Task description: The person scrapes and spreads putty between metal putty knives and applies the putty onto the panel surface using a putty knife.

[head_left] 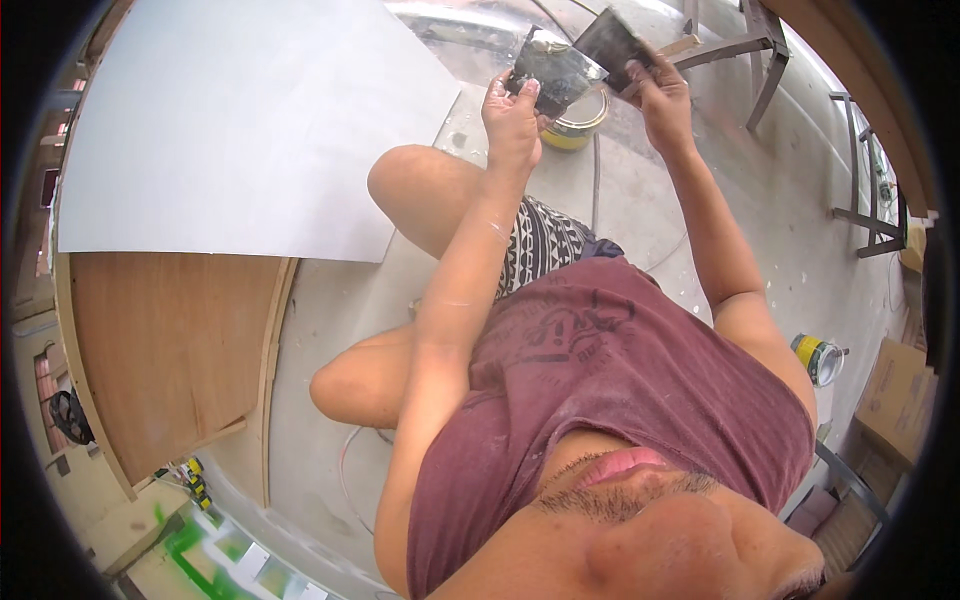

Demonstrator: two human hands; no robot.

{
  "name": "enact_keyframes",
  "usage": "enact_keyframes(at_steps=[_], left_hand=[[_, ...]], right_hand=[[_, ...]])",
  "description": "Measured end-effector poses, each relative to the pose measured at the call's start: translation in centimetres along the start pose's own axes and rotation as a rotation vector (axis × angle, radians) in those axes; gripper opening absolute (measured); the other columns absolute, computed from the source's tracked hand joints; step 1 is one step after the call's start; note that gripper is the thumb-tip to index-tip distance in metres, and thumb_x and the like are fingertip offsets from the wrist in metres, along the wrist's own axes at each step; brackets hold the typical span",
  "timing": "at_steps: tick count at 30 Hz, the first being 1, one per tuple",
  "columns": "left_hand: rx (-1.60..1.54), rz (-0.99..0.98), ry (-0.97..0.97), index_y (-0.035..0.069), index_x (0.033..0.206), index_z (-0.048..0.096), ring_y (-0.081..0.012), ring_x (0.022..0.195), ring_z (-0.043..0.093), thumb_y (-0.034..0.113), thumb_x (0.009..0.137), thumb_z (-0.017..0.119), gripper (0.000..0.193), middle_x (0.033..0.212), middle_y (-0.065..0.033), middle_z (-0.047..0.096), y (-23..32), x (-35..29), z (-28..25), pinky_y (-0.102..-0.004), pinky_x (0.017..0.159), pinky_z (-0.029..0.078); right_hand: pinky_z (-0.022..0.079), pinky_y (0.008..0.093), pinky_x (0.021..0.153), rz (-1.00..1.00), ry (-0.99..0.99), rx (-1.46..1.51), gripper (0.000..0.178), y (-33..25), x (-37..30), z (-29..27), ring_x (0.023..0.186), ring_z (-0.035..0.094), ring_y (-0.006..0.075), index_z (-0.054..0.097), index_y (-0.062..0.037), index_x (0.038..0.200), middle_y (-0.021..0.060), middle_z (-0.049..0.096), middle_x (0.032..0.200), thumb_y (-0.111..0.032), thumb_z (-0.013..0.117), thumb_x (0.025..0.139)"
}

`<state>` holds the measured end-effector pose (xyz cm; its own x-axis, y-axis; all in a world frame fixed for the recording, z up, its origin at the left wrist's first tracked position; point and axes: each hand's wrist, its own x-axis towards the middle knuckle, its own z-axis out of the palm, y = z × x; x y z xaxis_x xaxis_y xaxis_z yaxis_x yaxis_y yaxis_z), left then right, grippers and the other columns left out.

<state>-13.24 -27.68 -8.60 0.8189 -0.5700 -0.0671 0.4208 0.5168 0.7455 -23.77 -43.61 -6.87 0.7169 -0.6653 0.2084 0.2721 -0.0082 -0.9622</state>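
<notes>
Out in front of me, my left hand [513, 122] grips a dark, flat, square plate [562, 78] with pale smears on its face, the thumb lying on top. To its right, my right hand [660, 98] is closed on a second dark flat plate [608, 40], slightly blurred. The two plates meet or overlap at their edges; whether they touch I cannot tell. Just beneath them an open can [576, 130] with a yellow label stands on the floor, its rim coated in pale material. Pale specks dot my left fingers.
A large white board [250, 130] fills the left, beside a framed wooden panel [180, 350]. Dark metal stands [765, 70] are at the far right. Another yellow-labelled can [820, 360] and a cardboard box [897, 398] sit at my right. A cable [597, 185] runs along the speckled floor.
</notes>
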Motion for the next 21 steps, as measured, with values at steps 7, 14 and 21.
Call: enact_keyframes(at_steps=[7,14,21], left_hand=[[-0.061,-0.022,0.030,0.004,0.114,0.047,-0.0210,0.080,0.068,0.000,0.091,0.056,0.026,0.097,-0.0099,0.063,0.1,-0.6,0.3,-0.0379,0.066,0.063],[-0.081,0.010,0.017,0.002,0.115,0.046,-0.0211,0.081,0.068,0.000,0.092,0.055,0.025,0.100,-0.0112,0.062,1.2,-0.4,0.1,-0.0378,0.067,0.063],[-0.146,-0.023,0.055,0.002,0.115,0.046,-0.0210,0.080,0.068,0.000,0.092,0.054,0.024,0.099,-0.0110,0.062,1.2,-0.8,0.3,-0.0370,0.066,0.063]], right_hand=[[0.060,0.0384,0.081,-0.018,0.022,0.389,0.038,0.1,-0.7,1.6,0.096,0.066,0.0223,0.048,-0.0018,0.134,0.0140,0.062,0.111,-0.002,0.052,0.095],[0.059,0.0407,0.083,-0.017,0.006,0.094,0.038,-0.1,0.0,1.9,0.099,0.065,0.0231,0.048,-0.0026,0.133,0.0131,0.062,0.115,-0.001,0.052,0.095],[0.057,0.0472,0.089,-0.017,0.044,0.370,0.033,-0.6,0.6,2.6,0.102,0.065,0.0248,0.051,-0.0046,0.130,0.0101,0.064,0.112,-0.002,0.051,0.096]])
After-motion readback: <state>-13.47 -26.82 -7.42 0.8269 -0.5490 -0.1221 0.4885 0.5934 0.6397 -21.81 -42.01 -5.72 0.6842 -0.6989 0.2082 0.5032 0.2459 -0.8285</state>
